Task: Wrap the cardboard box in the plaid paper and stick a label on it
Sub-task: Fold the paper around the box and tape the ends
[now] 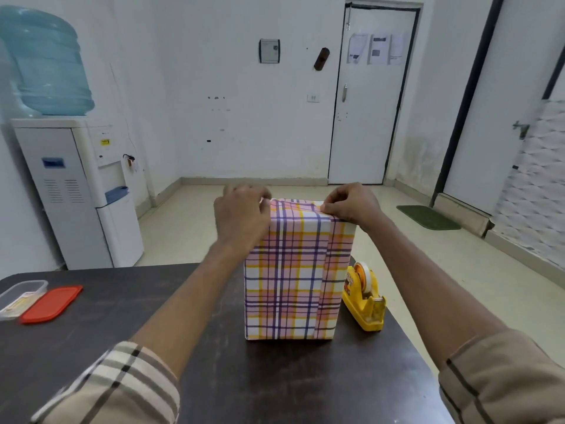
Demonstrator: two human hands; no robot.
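The cardboard box (pixel 293 270) stands upright on the worktop (pixel 153 332), sides already covered in plaid paper (pixel 284 301). The left hand (pixel 241 215) steadies its upper corner, grip unclear; the right hand (pixel 351 206) pinches the top fold, apparently creasing it for taping. The tape dispenser (pixel 365 298) waits alongside.

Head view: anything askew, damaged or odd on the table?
Nothing stands out. The wrapped box stands upright, both hands at its top; the tape dispenser sits beside it, and the red lid lies off its clear tub.
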